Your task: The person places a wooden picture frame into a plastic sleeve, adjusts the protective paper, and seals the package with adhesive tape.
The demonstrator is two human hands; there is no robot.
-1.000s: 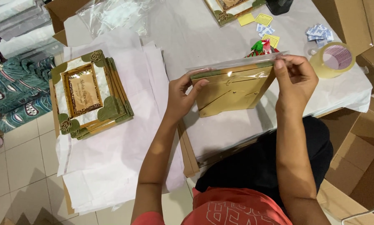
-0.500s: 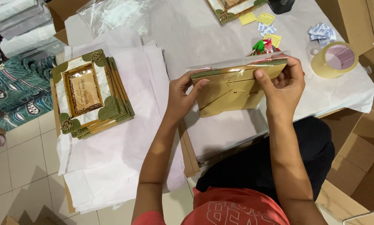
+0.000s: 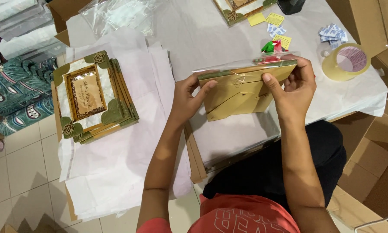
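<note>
I hold a gold picture frame point(image 3: 239, 92) back side up above the white-covered table point(image 3: 202, 39). It sits in a clear plastic sleeve whose open flap sticks out along the top edge. My left hand point(image 3: 189, 97) grips the frame's left end, thumb on its back. My right hand point(image 3: 295, 88) grips the right end, thumb pressed on the back near the top edge. A thin string and a folded stand show on the frame's back.
A stack of green-cornered frames point(image 3: 92, 97) lies on white tissue sheets point(image 3: 116, 172) at left. A tape roll point(image 3: 347, 62), small packets point(image 3: 332, 33), yellow tags point(image 3: 267, 19) and another frame point(image 3: 241, 8) lie at the far side. Cardboard boxes point(image 3: 375, 142) stand at right.
My right hand slid left along the frame's top edge, its thumb now pressing on the back. The frame stayed at about the same place and the left hand kept its grip.
</note>
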